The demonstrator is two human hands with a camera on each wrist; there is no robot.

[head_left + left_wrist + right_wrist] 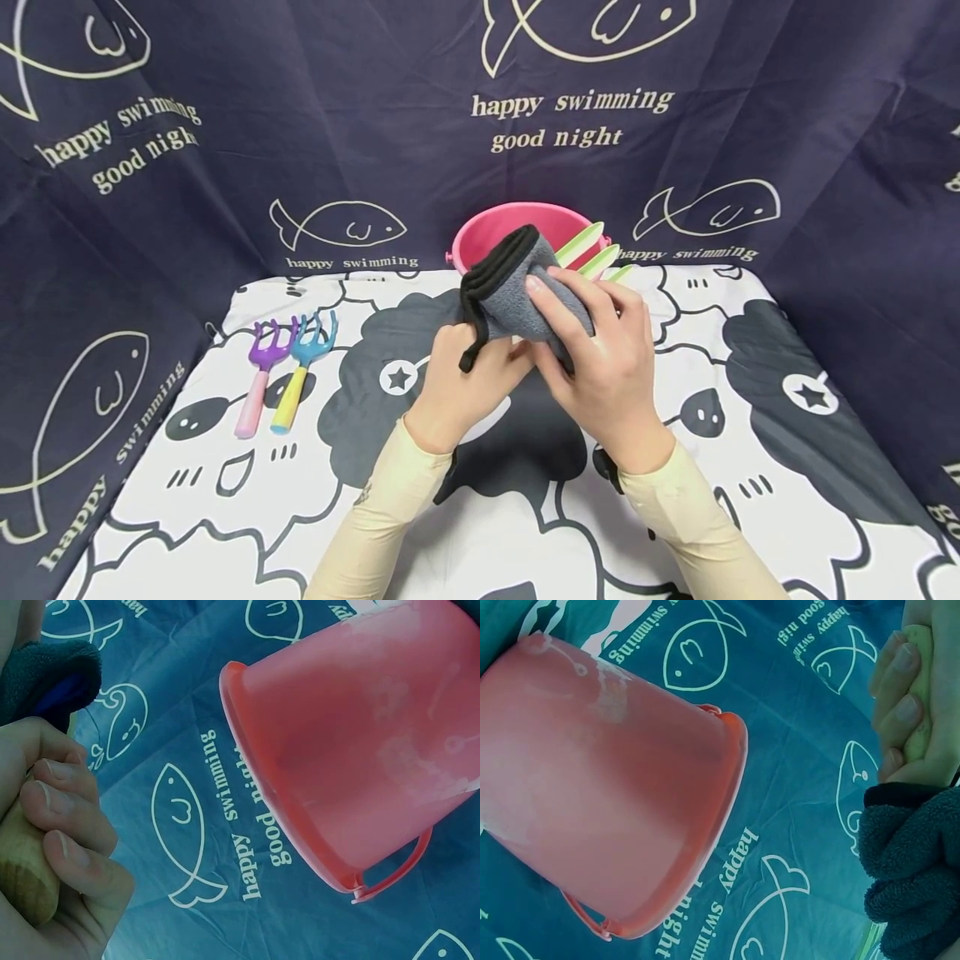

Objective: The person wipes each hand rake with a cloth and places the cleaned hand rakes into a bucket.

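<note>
My left hand [468, 375] grips a wooden handle [28, 877], its fingers curled round it in both wrist views. My right hand [607, 358] holds a folded grey cloth [517, 283] with black edging and a black loop, just above and right of the left hand. In the left wrist view a patch of dark blue shows inside the cloth's fold; what it belongs to is hidden. The far end of the handled thing cannot be made out behind the cloth.
A pink bucket [498, 229] with a handle stands at the back, behind the cloth. Green and white pointed pieces [598, 262] stick out beside it, partly covered by the right hand. On the left lie a purple fork with a pink handle [252, 408] and a blue fork with a yellow handle [291, 402].
</note>
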